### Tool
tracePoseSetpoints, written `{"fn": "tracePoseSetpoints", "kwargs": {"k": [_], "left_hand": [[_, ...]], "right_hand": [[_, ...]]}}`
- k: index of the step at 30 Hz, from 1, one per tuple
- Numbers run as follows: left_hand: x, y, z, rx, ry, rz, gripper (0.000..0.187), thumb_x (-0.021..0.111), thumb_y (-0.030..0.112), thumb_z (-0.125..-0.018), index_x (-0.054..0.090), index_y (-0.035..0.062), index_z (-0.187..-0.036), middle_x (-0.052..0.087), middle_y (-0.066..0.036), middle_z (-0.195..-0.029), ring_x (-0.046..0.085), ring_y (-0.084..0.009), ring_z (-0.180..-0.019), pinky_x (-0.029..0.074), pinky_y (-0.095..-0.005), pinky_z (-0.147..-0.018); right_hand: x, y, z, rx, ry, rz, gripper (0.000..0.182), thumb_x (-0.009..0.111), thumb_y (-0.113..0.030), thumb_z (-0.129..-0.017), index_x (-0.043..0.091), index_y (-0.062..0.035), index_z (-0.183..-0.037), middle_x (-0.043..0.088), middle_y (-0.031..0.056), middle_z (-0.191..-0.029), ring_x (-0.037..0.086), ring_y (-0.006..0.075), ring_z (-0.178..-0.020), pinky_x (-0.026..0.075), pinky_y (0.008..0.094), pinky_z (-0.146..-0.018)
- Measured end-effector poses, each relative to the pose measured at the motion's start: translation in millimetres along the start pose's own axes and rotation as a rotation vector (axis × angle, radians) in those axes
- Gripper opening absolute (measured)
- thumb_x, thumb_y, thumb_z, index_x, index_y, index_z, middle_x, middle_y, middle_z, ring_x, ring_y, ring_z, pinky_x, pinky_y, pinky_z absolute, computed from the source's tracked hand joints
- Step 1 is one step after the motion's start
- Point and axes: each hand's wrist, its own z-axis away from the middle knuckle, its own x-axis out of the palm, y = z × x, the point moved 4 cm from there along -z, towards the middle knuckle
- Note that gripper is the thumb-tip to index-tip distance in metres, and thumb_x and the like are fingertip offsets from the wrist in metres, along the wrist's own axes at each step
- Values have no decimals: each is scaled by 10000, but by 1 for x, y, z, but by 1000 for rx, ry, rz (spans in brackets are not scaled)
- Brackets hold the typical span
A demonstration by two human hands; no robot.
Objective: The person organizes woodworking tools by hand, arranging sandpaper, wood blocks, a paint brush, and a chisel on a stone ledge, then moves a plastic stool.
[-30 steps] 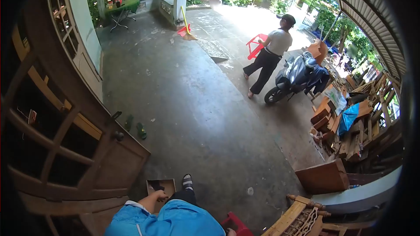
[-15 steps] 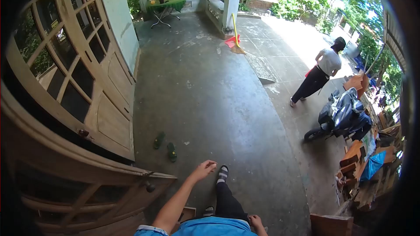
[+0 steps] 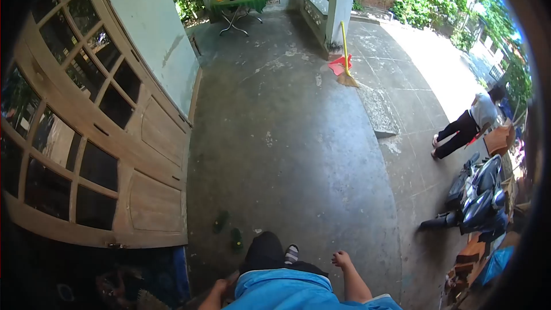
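I stand on a grey concrete porch floor (image 3: 298,149) in a blue shirt and dark trousers, one sandalled foot (image 3: 291,252) forward. My right hand (image 3: 341,259) hangs beside my right hip with its fingers loosely curled and nothing in them. My left hand (image 3: 213,297) is low at the bottom edge, close to my left hip, and only partly visible, so its fingers cannot be read. A pair of green sandals (image 3: 228,229) lies on the floor just ahead of my left side.
A tall wooden glazed door (image 3: 97,138) leans open on the left. A motorbike (image 3: 476,201) and stacked wood pieces (image 3: 470,258) stand at the right, where another person (image 3: 468,126) bends. A broom and red dustpan (image 3: 342,64) lean on a pillar; a green table (image 3: 238,1) stands far back.
My view has swung left and I have stepped forward. My left arm, stretched forward before, has dropped to my side. The other person moved off to the right, past the motorbike.
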Motion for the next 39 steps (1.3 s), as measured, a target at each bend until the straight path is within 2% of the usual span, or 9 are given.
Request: {"fn": "tracePoseSetpoints", "kwargs": {"k": [8, 11, 12, 16, 18, 22, 25, 30, 39], "left_hand": [[39, 230, -111, -294, -206, 156, 381, 679, 317, -966, 727, -4, -1164, 746, -178, -983, 727, -302, -850, 582, -466, -751], [68, 445, -228, -144, -226, 251, 501, 659, 393, -996, 698, -58, -1211, 747, -176, -1086, 727, -336, -934, 583, -477, -752], [75, 552, -247, 151, -115, -359, 310, 680, 330, -963, 774, 35, -936, 745, -129, -879, 703, -220, -754, 575, -397, -668], [96, 938, -237, 648, -147, 34, 313, 602, 336, -1055, 665, 57, -1181, 725, -64, -1034, 676, -135, -836, 542, -298, -697], [98, 1108, -180, 807, -156, 115, 295, 561, 307, -1082, 667, 67, -1216, 723, -52, -1069, 678, -127, -895, 537, -282, -765], [117, 1302, -182, 988, -158, 157, 295, 568, 291, -1084, 666, 48, -1218, 720, -48, -1049, 677, -130, -904, 534, -295, -797], [137, 1339, -279, 833, -95, 108, 283, 556, 276, -1088, 668, 46, -1210, 721, -56, -1046, 680, -137, -896, 534, -294, -788], [130, 1213, -440, 181, -242, -651, 413, 633, 401, -1012, 684, 35, -1194, 740, -97, -941, 693, -257, -774, 557, -376, -682], [155, 1379, -475, -294, -103, 28, 405, 645, 388, -997, 694, 20, -1157, 743, -109, -929, 697, -240, -761, 553, -393, -654]], "right_hand": [[-36, -416, -150, -369, 79, -195, 344, 597, -279, -1027, 624, -40, -1272, 722, 117, -986, 699, 198, -832, 554, 354, -726], [-34, -477, -185, -163, 11, -29, 371, 611, -289, -1017, 624, -47, -1298, 728, 150, -1054, 714, 235, -900, 565, 374, -776], [-31, -494, -187, -59, -46, 56, 394, 618, -291, -1013, 629, -50, -1326, 732, 174, -1099, 722, 261, -944, 573, 388, -807], [-39, -496, -281, -59, 135, -60, 462, 625, -317, -964, 690, 41, -1248, 744, 210, -1107, 730, 302, -958, 576, 418, -767], [-48, -539, -297, -89, 150, 154, 510, 636, -334, -947, 697, 54, -1272, 732, 252, -1211, 709, 370, -1109, 547, 431, -951], [-66, -660, -406, -68, 29, 250, 498, 667, -359, -922, 735, 48, -1200, 734, 280, -1184, 731, 348, -1079, 572, 441, -894], [-104, -795, -474, -83, -4, 117, 495, 675, -358, -918, 736, 44, -1201, 739, 277, -1170, 739, 350, -1049, 579, 447, -877], [-143, -1050, -563, -8, -55, -39, 408, 645, -321, -978, 664, -14, -1247, 747, 171, -1036, 731, 259, -863, 588, 416, -731], [-254, -1467, -731, -372, 120, -114, 348, 599, -291, -1004, 639, -43, -1245, 737, 142, -991, 715, 234, -837, 568, 374, -699]]}}
